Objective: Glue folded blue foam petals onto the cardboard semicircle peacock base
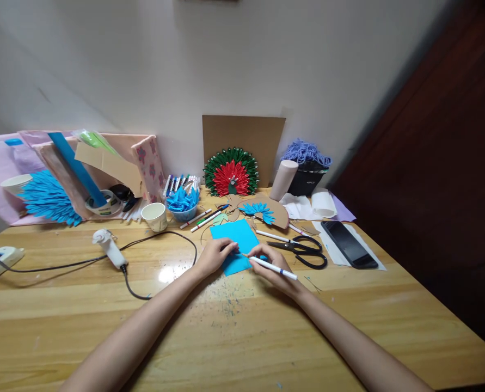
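Fingers of the left hand pin the blue paper flat mid-frame; right hand pinches a white pen.

Looks like the marking step: pen tip sits right at the paper's lower edge on the counter. Next stroke probably needs the sheet held steady. Scissors lie just right.

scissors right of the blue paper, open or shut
Shut: the scissors lie flat on the table, blades together in one dark line pointing left, black loops to the right.
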The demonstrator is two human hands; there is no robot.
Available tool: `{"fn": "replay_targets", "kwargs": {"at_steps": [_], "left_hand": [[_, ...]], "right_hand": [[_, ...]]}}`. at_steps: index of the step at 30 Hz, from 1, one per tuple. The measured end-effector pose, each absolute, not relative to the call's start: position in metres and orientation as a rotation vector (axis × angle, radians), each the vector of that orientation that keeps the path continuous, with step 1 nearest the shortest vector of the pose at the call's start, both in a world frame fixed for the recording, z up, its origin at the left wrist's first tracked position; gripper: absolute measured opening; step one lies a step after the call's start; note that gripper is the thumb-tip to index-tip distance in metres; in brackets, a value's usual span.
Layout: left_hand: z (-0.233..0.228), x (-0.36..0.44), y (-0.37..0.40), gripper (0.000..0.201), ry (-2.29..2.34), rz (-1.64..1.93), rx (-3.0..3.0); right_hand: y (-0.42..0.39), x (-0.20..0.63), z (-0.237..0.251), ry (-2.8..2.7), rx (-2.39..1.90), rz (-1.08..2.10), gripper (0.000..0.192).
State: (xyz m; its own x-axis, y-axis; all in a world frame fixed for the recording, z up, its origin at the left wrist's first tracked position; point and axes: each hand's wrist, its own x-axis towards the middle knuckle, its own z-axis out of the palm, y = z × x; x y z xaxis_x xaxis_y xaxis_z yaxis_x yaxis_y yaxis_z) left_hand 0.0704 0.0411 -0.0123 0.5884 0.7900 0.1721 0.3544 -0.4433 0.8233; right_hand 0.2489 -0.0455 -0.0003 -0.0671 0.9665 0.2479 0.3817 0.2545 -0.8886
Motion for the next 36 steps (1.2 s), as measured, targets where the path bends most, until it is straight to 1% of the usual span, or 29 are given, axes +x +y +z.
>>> {"fn": "replay_targets", "kwargs": {"at_steps": [4, 9, 15, 27, 32, 36], "left_hand": [[-0.012, 0.070, 0.042, 0.041, 0.883, 0.689, 2.022], [-0.014, 0.070, 0.044, 0.040, 0.888, 0.690, 2.002], [-0.017, 0.071, 0.047, 0.038, 0.875, 0.674, 2.007], [-0.011, 0.073, 0.046, 0.040, 0.891, 0.637, 1.990], [-0.012, 0.073, 0.046, 0.040, 0.890, 0.625, 1.996], [-0.013, 0.072, 0.047, 0.039, 0.887, 0.636, 2.040]], "right_hand": [[-0.035, 0.241, -0.007, -1.611, -1.293, 0.857, 0.006], [-0.013, 0.239, -0.022, -1.504, -1.365, 0.883, 0.023], [-0.011, 0.240, -0.023, -1.501, -1.391, 0.862, 0.030], [-0.015, 0.239, -0.018, -1.577, -1.459, 0.783, 0.029], [-0.016, 0.239, -0.019, -1.590, -1.447, 0.826, 0.031], [-0.017, 0.238, -0.019, -1.583, -1.449, 0.756, 0.030]]}}
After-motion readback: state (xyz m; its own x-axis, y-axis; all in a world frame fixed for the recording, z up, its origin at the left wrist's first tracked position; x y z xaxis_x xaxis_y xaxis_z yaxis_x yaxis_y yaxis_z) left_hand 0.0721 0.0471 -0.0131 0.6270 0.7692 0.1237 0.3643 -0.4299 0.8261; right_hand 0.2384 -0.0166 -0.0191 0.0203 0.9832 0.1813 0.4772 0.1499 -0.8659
